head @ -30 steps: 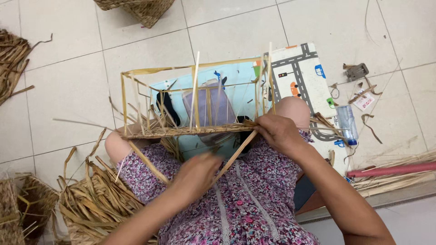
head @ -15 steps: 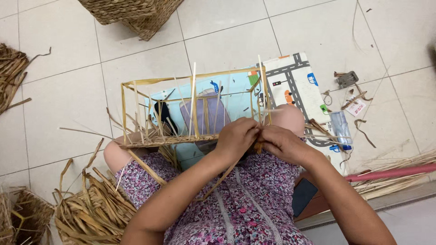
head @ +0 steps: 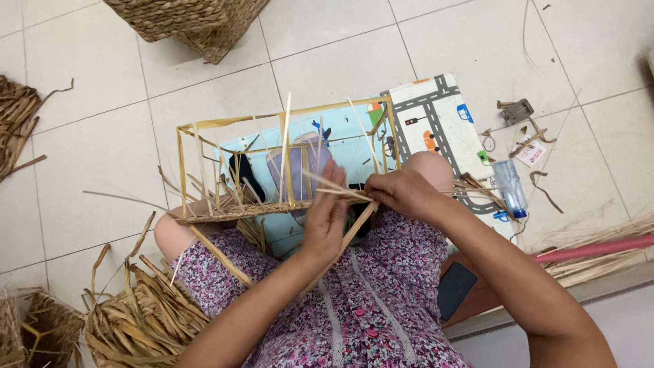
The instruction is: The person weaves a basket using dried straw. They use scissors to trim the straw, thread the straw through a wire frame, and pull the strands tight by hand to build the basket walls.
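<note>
A box-shaped frame of thin yellow canes [head: 204,125] rests on my knees, with a woven band of dried strips along its near edge [head: 231,211]. My left hand [head: 327,215] is raised at that near edge with fingers around a pale straw strand [head: 334,187]. My right hand [head: 398,194] pinches the same strand where it meets the frame's right end. A long flat strip [head: 340,249] runs down from the hands over my flowered dress.
A heap of dried leaf strips [head: 139,317] lies at my left. Woven baskets stand at the top [head: 191,24] and bottom left [head: 34,330]. A road-print play mat [head: 443,129], plastic bottle [head: 509,187], dark phone [head: 455,289] and pink rod [head: 599,247] lie to the right.
My left hand came up from my lap to the frame's near edge beside the right hand, then lifted a strand. The view shifted slightly downward.
</note>
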